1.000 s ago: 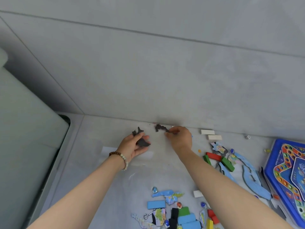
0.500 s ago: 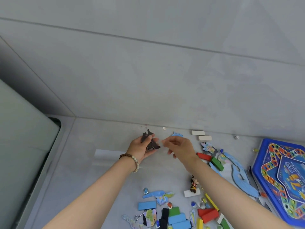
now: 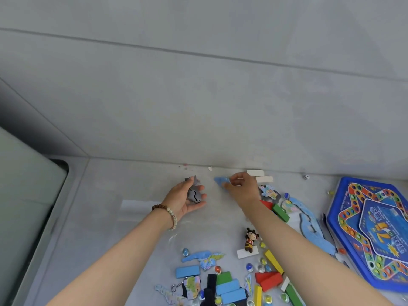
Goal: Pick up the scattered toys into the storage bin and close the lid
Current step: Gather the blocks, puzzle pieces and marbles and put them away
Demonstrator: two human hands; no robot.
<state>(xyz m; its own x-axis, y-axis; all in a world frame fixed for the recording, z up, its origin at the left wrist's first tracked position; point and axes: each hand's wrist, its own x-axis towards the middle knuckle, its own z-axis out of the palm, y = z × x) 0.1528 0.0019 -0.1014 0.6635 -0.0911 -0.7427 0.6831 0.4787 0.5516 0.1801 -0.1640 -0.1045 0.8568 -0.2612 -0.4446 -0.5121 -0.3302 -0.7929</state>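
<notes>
Right hand (image 3: 242, 188) moved to pinch blue piece (image 3: 219, 180); left hand (image 3: 183, 199) holds grey pieces (image 3: 194, 192).

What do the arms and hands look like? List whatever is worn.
Both forearms bare, no sleeves showing. At the left hand a bead bracelet circles the wrist, part brown beads, part pale. The right hand wears no ring, watch or glove.

Open floor (image 3: 114, 235) at left; the wall (image 3: 198, 120) closes ahead; toy blocks (image 3: 229, 289) and a game board (image 3: 375, 230) crowd the near right
</notes>
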